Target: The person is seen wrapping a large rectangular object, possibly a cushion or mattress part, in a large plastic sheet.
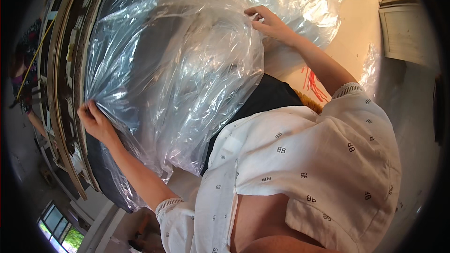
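A large, crinkled clear plastic sheet spreads before me, shiny and loosely folded. At its left edge my left hand is closed, pinching the film so that creases fan out from the fingers. My right hand is closed on the sheet's edge farther out to the right, thumb and fingers drawn together. Beneath the film lies dark fabric, mostly seen through the plastic. Black cloth shows between the sheet and my body.
Long rails run along the left side, with another person beyond them. Red strands lie on a pale surface at right, near a brown bristly thing. A whitish bin stands at the far right.
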A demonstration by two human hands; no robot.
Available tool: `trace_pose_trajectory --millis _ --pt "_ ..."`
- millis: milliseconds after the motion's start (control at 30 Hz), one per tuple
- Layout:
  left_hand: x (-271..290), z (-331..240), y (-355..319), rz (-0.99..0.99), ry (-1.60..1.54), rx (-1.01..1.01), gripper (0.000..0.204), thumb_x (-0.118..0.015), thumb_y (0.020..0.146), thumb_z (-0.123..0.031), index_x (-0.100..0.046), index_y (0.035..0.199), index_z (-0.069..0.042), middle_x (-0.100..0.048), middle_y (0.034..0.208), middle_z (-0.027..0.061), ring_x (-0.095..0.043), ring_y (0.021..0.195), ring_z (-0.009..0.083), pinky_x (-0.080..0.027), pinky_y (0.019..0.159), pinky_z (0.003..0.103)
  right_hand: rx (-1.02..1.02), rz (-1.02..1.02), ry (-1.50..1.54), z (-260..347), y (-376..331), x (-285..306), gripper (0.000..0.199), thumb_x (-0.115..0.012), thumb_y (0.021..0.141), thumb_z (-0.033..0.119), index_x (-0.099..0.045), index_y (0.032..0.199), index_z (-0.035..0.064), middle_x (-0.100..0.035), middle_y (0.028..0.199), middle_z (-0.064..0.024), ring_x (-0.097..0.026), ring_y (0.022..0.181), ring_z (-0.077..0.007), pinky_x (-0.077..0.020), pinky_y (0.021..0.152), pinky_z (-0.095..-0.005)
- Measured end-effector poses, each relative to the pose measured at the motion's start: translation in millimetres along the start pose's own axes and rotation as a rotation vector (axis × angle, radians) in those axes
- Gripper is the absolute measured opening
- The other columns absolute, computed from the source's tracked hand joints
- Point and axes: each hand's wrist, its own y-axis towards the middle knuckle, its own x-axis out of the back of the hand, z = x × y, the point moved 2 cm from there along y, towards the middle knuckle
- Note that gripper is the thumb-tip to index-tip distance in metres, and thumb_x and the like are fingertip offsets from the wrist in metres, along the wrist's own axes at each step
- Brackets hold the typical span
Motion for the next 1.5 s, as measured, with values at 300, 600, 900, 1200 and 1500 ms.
trace_pose_trajectory --millis 300,600,900,1200,1500 --pt "6 6 -8 -0.005 -0.021 0.080 0.018 -0.056 0.092 -0.017 -0.049 0.090 -0.001 -0.045 0.082 0.0009 -0.043 0.077 0.0101 -0.038 0.073 0.021 0.116 0.049 0.084 -17 44 -6 0.036 -0.062 0.084 0.025 -0.054 0.116 0.0086 -0.052 0.105 -0.0031 -0.048 0.096 -0.0127 -0.0391 0.083 -0.0258" --pt "5 11 -8 0.008 -0.046 0.089 0.014 -0.056 0.091 -0.013 -0.050 0.090 -0.001 -0.044 0.081 0.0002 -0.041 0.075 0.0090 -0.036 0.071 0.020 0.128 0.271 0.358 24 61 16 0.017 -0.052 0.092 0.026 -0.056 0.093 0.0087 -0.050 0.080 0.0032 -0.045 0.073 -0.0080 -0.0378 0.072 -0.0220" --pt "9 21 -9 0.020 -0.061 0.080 0.011 -0.055 0.092 -0.011 -0.049 0.092 -0.001 -0.044 0.084 0.0006 -0.042 0.078 0.0090 -0.036 0.073 0.020 -0.051 0.037 0.598 94 71 59 0.022 -0.041 0.097 0.032 -0.048 0.088 0.0128 -0.026 0.062 0.0099 -0.020 0.052 -0.0012 -0.0165 0.045 -0.0172" --pt "13 25 -9 0.019 -0.162 0.128 0.013 -0.055 0.092 -0.012 -0.049 0.090 -0.001 -0.044 0.082 0.0003 -0.042 0.077 0.0085 -0.036 0.071 0.019 0.062 0.038 0.431 131 76 68 0.021 -0.042 0.094 0.032 -0.047 0.089 0.0118 -0.028 0.062 0.0088 -0.020 0.051 -0.0020 -0.0165 0.045 -0.0183" --pt "90 21 -33 -0.290 0.670 -0.085 0.018 -0.059 0.088 -0.015 -0.058 0.097 0.000 -0.058 0.092 0.0068 -0.053 0.081 0.0175 -0.043 0.075 0.030 -0.285 0.820 1.231 229 32 -52 0.006 -0.050 0.091 0.015 -0.052 0.095 0.0108 -0.035 0.066 0.0069 -0.025 0.050 -0.0021 -0.0174 0.042 -0.0163"
